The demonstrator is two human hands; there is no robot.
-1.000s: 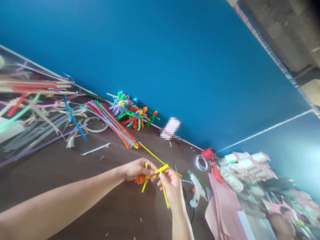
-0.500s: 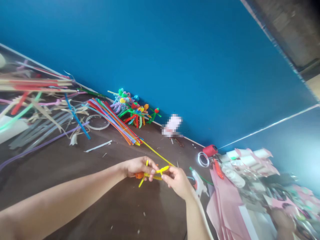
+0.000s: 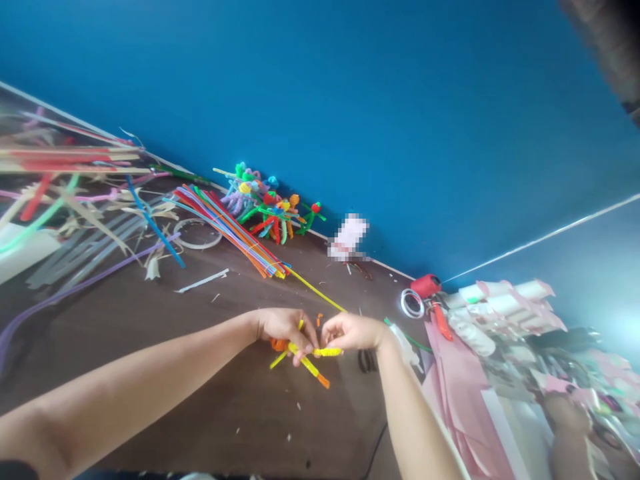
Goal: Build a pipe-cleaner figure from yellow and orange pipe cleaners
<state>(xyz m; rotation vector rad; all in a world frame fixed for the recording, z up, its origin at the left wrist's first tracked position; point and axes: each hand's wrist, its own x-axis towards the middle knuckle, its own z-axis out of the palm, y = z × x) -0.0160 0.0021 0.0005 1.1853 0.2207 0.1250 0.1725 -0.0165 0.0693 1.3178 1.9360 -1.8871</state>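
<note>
Near the middle of the view, a small yellow and orange pipe-cleaner figure [image 3: 309, 366] is pinched between the thumb and fingers of my left hand [image 3: 286, 328]. Its orange part shows under my left palm; one yellow leg with an orange tip points down to the right. My right hand [image 3: 356, 331] has its fingers curled at the other leg, a thick, ridged yellow one, and appears to grip its end. The exact fingertip contact is partly hidden. Behind both hands a straight yellow pipe cleaner [image 3: 315, 288] lies on the dark table [image 3: 260, 413].
A bundle of coloured pipe cleaners [image 3: 230, 230] and several finished figures [image 3: 273, 207] lie by the blue wall. Loose strips are heaped at left. To the right are a glue gun [image 3: 406, 345], a white ring [image 3: 412, 303], red-handled pliers [image 3: 442, 323] and pink sheets [image 3: 457, 393].
The ridged yellow leg now lies level between my hands, and the orange-tipped leg has come into sight. My right hand has turned, its fingers curling from above. The view has shifted slightly.
</note>
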